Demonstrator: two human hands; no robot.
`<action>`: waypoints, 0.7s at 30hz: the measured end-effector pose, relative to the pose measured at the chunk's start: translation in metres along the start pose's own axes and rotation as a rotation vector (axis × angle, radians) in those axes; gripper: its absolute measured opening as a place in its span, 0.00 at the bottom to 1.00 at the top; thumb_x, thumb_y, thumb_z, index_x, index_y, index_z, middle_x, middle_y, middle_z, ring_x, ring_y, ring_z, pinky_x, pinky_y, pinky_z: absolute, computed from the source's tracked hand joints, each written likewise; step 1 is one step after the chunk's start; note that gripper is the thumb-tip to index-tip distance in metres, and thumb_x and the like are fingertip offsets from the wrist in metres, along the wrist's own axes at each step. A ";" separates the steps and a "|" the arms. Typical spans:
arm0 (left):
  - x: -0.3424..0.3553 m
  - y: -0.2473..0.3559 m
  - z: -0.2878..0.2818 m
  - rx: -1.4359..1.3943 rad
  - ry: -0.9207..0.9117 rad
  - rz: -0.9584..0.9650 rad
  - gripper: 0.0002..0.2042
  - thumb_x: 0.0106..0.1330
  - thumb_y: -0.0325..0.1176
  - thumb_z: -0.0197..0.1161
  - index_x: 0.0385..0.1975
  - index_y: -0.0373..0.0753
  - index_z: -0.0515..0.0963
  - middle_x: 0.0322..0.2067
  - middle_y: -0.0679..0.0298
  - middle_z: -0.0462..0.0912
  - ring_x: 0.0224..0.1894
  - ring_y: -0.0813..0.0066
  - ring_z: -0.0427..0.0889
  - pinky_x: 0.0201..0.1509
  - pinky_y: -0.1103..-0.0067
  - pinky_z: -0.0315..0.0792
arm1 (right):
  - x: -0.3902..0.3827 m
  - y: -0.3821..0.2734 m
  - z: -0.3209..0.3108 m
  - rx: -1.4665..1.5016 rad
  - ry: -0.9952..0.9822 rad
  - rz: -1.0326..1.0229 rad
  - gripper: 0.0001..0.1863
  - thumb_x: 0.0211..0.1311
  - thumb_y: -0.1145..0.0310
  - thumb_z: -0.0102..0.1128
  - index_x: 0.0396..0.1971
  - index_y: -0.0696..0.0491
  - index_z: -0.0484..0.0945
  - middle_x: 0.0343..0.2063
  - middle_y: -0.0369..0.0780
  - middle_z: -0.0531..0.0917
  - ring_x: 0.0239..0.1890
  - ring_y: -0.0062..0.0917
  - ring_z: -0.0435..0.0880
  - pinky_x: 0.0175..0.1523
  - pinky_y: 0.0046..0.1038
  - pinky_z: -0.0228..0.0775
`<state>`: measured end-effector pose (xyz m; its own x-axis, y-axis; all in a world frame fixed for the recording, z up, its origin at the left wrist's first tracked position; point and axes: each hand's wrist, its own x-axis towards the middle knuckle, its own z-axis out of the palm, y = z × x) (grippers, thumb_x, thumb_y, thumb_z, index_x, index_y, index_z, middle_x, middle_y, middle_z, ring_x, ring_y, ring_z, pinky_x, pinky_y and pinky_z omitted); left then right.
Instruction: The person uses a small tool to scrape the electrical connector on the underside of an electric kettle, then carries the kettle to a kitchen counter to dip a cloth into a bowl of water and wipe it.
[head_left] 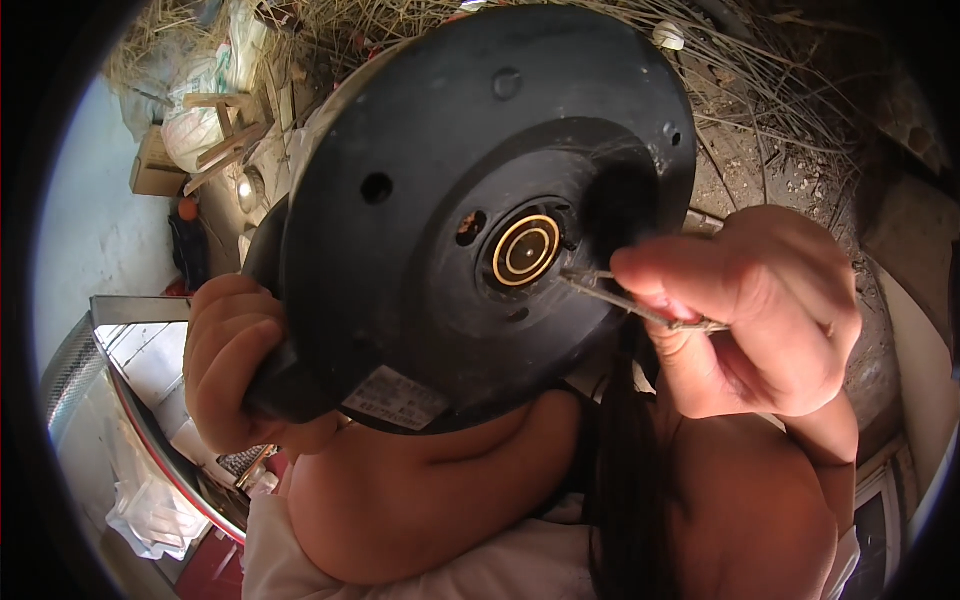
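Your left hand (230, 360) wraps the handle (290, 388) of the black round appliance (410, 270), tilted before you, while your right hand (755, 310) pinches a thin metal tool (622, 298) beside its connector (525, 252) with 2 gold rings, apparently probing, so the next move calls for steadiness.

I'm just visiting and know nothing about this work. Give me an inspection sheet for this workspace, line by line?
Surface: no tabletop seen under the work; littered ground beyond.
Handled things: black round base, tilted, gold rings at its centre; thin tool with its tip near them, contact unclear.
Clutter: dry stalks, white bag, cardboard box, clear plastic bag.
Hands: left hand grips the base's handle; right hand pinches the tool.
Cables: nothing seen.
Surroundings: pale wall on the left.
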<state>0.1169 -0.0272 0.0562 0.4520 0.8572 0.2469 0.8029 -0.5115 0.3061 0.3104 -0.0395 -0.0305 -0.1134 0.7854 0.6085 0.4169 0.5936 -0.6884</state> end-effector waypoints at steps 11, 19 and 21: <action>0.002 0.003 -0.002 0.070 -0.070 -0.047 0.40 0.25 0.36 0.73 0.38 0.41 0.51 0.37 0.60 0.58 0.38 0.64 0.62 0.49 0.68 0.59 | -0.003 0.001 0.010 -0.064 -0.075 -0.066 0.07 0.40 0.80 0.62 0.24 0.60 0.77 0.17 0.35 0.80 0.08 0.17 0.69 0.12 0.18 0.56; 0.002 0.007 -0.002 0.219 -0.135 -0.024 0.41 0.26 0.38 0.73 0.39 0.39 0.50 0.37 0.60 0.56 0.41 0.63 0.60 0.52 0.64 0.56 | -0.011 -0.002 0.025 -0.002 -0.018 -0.019 0.06 0.42 0.82 0.61 0.24 0.61 0.77 0.18 0.37 0.80 0.11 0.20 0.75 0.14 0.19 0.64; 0.002 0.005 0.003 0.213 -0.156 -0.023 0.41 0.26 0.38 0.73 0.39 0.38 0.50 0.38 0.59 0.55 0.41 0.63 0.59 0.52 0.63 0.56 | -0.016 -0.003 0.029 0.070 -0.024 0.068 0.05 0.43 0.83 0.61 0.24 0.62 0.77 0.19 0.38 0.81 0.13 0.21 0.76 0.15 0.18 0.65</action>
<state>0.1227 -0.0273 0.0556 0.4738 0.8758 0.0924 0.8699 -0.4818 0.1055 0.2849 -0.0482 -0.0497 -0.1095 0.8277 0.5504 0.3600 0.5492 -0.7542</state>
